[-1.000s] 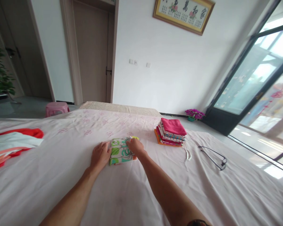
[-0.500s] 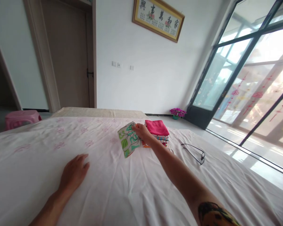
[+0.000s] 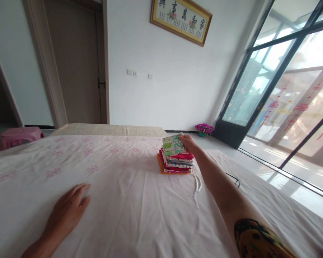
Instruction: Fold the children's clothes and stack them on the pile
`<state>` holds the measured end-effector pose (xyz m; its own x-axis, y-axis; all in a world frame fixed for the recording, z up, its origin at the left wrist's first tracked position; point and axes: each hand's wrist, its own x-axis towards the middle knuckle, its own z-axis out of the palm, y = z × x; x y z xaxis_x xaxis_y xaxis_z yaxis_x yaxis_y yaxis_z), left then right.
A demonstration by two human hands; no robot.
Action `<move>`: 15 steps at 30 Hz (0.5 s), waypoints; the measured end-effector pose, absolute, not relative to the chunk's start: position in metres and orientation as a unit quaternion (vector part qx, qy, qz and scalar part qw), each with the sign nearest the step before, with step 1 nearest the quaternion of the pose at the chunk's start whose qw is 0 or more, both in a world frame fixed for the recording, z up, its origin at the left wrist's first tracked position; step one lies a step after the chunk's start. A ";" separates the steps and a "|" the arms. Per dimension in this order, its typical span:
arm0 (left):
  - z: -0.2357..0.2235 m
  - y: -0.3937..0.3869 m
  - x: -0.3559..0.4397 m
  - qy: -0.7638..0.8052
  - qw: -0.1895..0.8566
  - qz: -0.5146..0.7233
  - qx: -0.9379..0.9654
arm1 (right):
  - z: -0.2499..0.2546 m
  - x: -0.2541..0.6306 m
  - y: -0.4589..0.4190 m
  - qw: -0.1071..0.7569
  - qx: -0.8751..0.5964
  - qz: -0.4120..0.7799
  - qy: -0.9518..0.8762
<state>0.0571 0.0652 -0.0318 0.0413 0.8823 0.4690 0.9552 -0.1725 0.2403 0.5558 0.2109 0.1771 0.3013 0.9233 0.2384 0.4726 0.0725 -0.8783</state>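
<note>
My right hand (image 3: 187,142) reaches far across the bed and grips a folded cloth with a green and white floral print (image 3: 171,145). The cloth rests on top of a stack of folded cloths (image 3: 175,162), pink, striped and orange. My left hand (image 3: 67,209) lies flat and open on the pale pink bedsheet (image 3: 129,204) near me, holding nothing.
A white cord (image 3: 197,186) trails from the stack, and a black cable (image 3: 233,178) lies right of my arm. A pink stool (image 3: 20,134) stands at the far left by a closed door (image 3: 75,68). Glass doors fill the right side; a purple flower pot (image 3: 203,129) sits on the floor.
My right hand lifted the floral cloth from the sheet in front of me and carried it right onto the stack. My left hand let go and now rests flat on the sheet.
</note>
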 end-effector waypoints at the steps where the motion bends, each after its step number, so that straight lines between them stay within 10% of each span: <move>1: -0.032 0.066 0.057 -0.637 0.067 -0.266 -0.721 | 0.172 0.560 0.213 0.484 -0.649 0.222 -0.543; 15: -0.028 0.064 0.057 -0.629 0.063 -0.259 -0.730 | 0.178 0.588 0.217 0.413 -0.704 0.112 -0.567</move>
<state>0.0571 0.0642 -0.0281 0.0745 0.8866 0.4566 0.9513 -0.2005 0.2341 0.5880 0.2173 0.1784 0.3321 0.8904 0.3113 0.7056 -0.0155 -0.7084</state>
